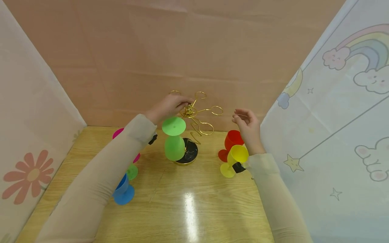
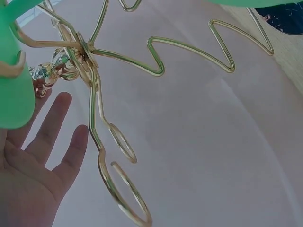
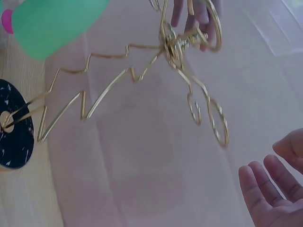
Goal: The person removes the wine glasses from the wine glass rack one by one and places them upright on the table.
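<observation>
A gold wire goblet rack (image 1: 194, 126) with several ring arms stands on a round black base (image 1: 190, 152). A green plastic goblet (image 1: 174, 148) hangs upside down on its near left side, foot uppermost. My left hand (image 1: 171, 105) pinches the gold knob (image 2: 45, 75) at the rack's top; in the left wrist view the goblet hides the thumb, and the other fingers (image 2: 54, 116) stretch out loosely. My right hand (image 1: 248, 130) hovers right of the rack, fingers relaxed and holding nothing, above a red goblet (image 1: 233, 139) and a yellow goblet (image 1: 238, 154).
On the left of the wooden table (image 1: 170, 216) stand a blue goblet (image 1: 124, 194), a green goblet's foot (image 1: 132, 172) and a pink goblet (image 1: 118, 132), partly hidden by my left sleeve. A peach cloth (image 1: 194, 44) rises behind the rack; white printed panels (image 1: 337, 135) flank both sides.
</observation>
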`<state>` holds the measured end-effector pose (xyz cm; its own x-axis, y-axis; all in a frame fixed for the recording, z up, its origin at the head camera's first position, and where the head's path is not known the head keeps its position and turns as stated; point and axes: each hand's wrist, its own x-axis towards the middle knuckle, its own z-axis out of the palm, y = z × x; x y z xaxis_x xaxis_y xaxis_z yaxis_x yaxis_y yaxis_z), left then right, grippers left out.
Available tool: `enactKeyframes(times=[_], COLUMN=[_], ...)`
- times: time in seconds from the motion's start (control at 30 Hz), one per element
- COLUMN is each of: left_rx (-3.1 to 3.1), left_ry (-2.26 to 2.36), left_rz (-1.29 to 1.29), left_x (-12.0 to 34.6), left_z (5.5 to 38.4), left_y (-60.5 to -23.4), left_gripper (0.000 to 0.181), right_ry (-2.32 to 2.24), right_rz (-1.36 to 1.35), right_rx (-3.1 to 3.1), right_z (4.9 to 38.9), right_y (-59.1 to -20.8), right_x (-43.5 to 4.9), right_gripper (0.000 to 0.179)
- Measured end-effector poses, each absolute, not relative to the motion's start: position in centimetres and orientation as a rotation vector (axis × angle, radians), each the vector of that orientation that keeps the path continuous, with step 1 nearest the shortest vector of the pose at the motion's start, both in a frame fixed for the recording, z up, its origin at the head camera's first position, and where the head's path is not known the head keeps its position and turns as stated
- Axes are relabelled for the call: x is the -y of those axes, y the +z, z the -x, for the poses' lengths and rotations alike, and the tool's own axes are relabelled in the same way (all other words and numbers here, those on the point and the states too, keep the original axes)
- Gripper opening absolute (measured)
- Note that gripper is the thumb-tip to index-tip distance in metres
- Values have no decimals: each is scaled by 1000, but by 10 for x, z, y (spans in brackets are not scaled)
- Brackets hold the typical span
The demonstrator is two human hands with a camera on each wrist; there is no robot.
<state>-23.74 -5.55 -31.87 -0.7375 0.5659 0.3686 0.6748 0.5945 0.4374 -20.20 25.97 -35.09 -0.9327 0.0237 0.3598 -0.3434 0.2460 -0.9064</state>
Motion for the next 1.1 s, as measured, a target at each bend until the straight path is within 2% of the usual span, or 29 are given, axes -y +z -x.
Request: enactKeyframes(times=[0.33,0.73,1.1], left_rx=[2669,2522,2240], left_ry=[-1018,-1237,-1504], left_rz=[894,655,414], left_x=[64,77,83], left_z=[232,210,175], left_y=[-325,-328,-363], left_gripper=[32,36,32], right_ry=[1727,1596,1547], right_rz=[-530,-630,-692], right_rx=[2225,2425,2557], right_z=[224,243,247], right_y=[-324,-314,-318], right_x=[-204,-168,-155], right_gripper=[29,30,31])
